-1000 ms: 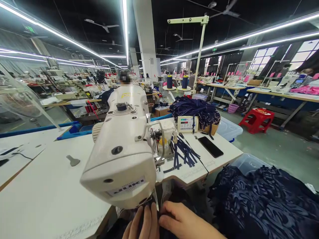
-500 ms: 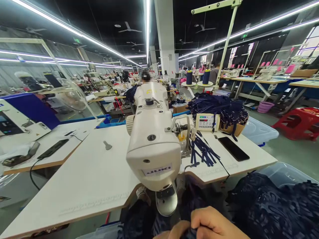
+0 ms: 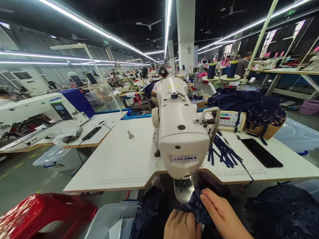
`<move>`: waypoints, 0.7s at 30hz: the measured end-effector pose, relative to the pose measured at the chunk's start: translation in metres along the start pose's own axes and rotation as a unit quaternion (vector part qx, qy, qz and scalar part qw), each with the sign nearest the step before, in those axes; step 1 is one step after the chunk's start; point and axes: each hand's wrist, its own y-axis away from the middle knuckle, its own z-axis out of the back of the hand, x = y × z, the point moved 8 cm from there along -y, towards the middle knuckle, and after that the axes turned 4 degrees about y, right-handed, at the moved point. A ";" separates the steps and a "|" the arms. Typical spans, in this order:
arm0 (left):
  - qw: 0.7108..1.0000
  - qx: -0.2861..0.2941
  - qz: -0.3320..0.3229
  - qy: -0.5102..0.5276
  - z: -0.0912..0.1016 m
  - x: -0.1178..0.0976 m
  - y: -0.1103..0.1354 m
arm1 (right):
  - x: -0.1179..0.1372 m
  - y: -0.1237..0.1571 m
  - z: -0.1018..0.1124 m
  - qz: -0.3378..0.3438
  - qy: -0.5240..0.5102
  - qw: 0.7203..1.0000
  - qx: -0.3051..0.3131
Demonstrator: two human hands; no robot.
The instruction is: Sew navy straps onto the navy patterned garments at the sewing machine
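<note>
A piece of dark navy fabric (image 3: pixel 199 209) is between my two hands, close to the front end of a white sewing machine (image 3: pixel 183 139) marked JUKI. My left hand (image 3: pixel 179 225) is closed on its near-left part, fingers curled. On the right side of the cloth, my right hand (image 3: pixel 223 212) grips its edge with the fingers held together and the thumb mostly hidden. The cloth's upper end lies against or just beside the rounded metal plate (image 3: pixel 183 193) under the machine head; contact is unclear.
On the white tabletop (image 3: pixel 124 159) are cut navy strips (image 3: pixel 224 152), a black phone (image 3: pixel 261 152) and a control panel (image 3: pixel 231 120). A box of navy straps (image 3: pixel 249 103) stands behind. Dark garments (image 3: pixel 281 212) are heaped at right. A red stool (image 3: pixel 47 212) and plastic bin (image 3: pixel 112 215) are at left.
My view has turned left, so the machine and table appear further right. Both hands have come up further into view, bringing the navy fabric up near the machine's metal plate.
</note>
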 end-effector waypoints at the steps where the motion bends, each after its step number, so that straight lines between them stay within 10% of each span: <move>1: 1.000 0.006 0.011 0.002 -0.001 -0.002 0.001 | 0.000 -0.002 0.000 0.039 0.044 0.998 -0.002; 5: 0.999 -0.012 -0.016 0.049 0.016 -0.013 -0.007 | 0.005 -0.006 0.008 0.154 0.183 0.970 -0.037; 12: 0.929 0.073 0.124 0.341 0.050 0.024 -0.038 | 0.076 0.007 0.002 0.310 0.149 0.927 0.150; 16: 0.945 0.067 0.225 0.226 0.043 0.050 -0.031 | 0.054 -0.019 0.007 0.206 0.161 0.965 -0.010; 21: 0.994 0.039 0.085 0.050 0.039 0.037 -0.034 | -0.009 -0.045 -0.001 -0.048 0.167 0.984 -0.032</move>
